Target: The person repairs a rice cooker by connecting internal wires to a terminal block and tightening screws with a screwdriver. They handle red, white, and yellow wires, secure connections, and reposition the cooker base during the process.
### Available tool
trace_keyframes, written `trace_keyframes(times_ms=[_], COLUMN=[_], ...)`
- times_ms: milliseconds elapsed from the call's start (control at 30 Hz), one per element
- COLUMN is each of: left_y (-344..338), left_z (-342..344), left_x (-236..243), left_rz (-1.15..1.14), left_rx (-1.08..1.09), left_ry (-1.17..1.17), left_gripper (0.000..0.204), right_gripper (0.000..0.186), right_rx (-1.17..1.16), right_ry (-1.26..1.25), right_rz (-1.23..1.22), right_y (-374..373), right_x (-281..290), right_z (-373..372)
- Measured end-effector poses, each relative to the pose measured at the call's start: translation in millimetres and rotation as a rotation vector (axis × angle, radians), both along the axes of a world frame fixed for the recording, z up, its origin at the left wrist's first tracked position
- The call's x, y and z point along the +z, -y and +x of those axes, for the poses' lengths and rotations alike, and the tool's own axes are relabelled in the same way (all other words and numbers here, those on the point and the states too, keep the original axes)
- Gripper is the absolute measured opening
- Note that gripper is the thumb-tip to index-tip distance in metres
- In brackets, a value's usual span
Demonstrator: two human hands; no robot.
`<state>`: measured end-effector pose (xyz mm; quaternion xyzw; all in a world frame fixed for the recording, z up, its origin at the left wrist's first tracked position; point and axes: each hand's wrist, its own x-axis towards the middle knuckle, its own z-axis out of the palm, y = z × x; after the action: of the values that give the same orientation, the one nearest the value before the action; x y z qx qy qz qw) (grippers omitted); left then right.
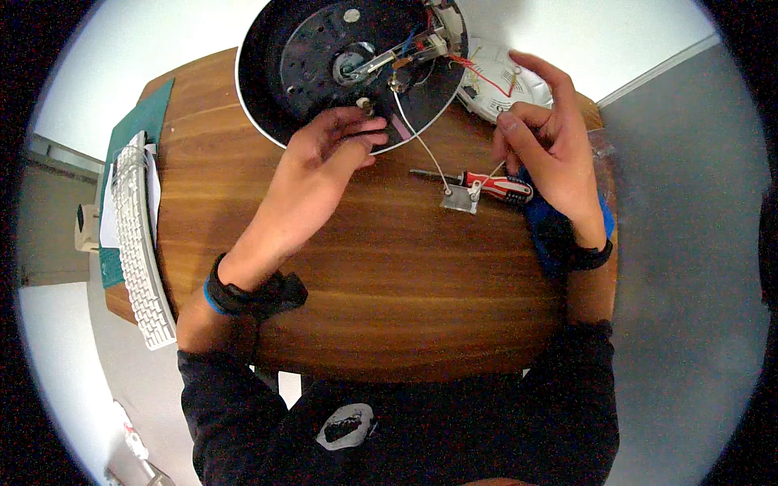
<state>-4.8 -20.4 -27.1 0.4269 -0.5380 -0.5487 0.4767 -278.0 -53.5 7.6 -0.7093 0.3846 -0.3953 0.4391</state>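
Observation:
My left hand (332, 158) is at the near rim of a black appliance housing (300, 65), its fingers loosely curved and apart beside a small round metal part (365, 105); I see nothing held. My right hand (547, 154) pinches a thin wire (490, 174) between thumb and finger, near a white round part (482, 69) with coloured wires. That wire and another pale lead (421, 142) run to a small square metal plate (459, 201). A red-and-black screwdriver (498, 188) lies behind the plate. Exposed wiring and a metal bracket (405, 53) sit inside the housing.
A wooden table (389, 283) carries a white keyboard (142, 243) on papers and a green mat (121, 121) at left. A blue cloth-like item (543, 231) lies under my right wrist, with clear plastic (601, 146) at the right edge.

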Motion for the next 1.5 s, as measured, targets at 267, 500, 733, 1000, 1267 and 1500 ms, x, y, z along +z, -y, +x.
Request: trace_keyframes(times_ms=[267, 500, 733, 1000, 1267, 1500], left_y=[3, -11, -12, -11, -16, -14], left_z=[1, -12, -22, -22, -24, -25], left_x=[-22, -20, -33, -43, -50, -58], left_rz=[-0.107, 0.046, 0.064, 0.111, 0.058, 0.097], left_rx=[-0.144, -0.248, -0.270, -0.300, -0.235, -0.185], left_ry=[0.045, -0.045, 0.032, 0.011, 0.009, -0.026], left_gripper=[0.047, 0.059, 0.058, 0.063, 0.068, 0.066], right_gripper=[0.015, 0.023, 0.031, 0.030, 0.030, 0.029], right_rx=[0.179, 0.208, 0.262, 0.293, 0.311, 0.178], right_ry=[-0.313, -0.452, -0.632, -0.651, -0.615, -0.542], right_rz=[-0.198, -0.506, -0.573, -0.554, -0.546, -0.380], right_y=[-9, -7, -12, -10, -8, -8], right_x=[-8, -40, -43, -41, -45, -41], right_z=[18, 29, 22, 21, 23, 18])
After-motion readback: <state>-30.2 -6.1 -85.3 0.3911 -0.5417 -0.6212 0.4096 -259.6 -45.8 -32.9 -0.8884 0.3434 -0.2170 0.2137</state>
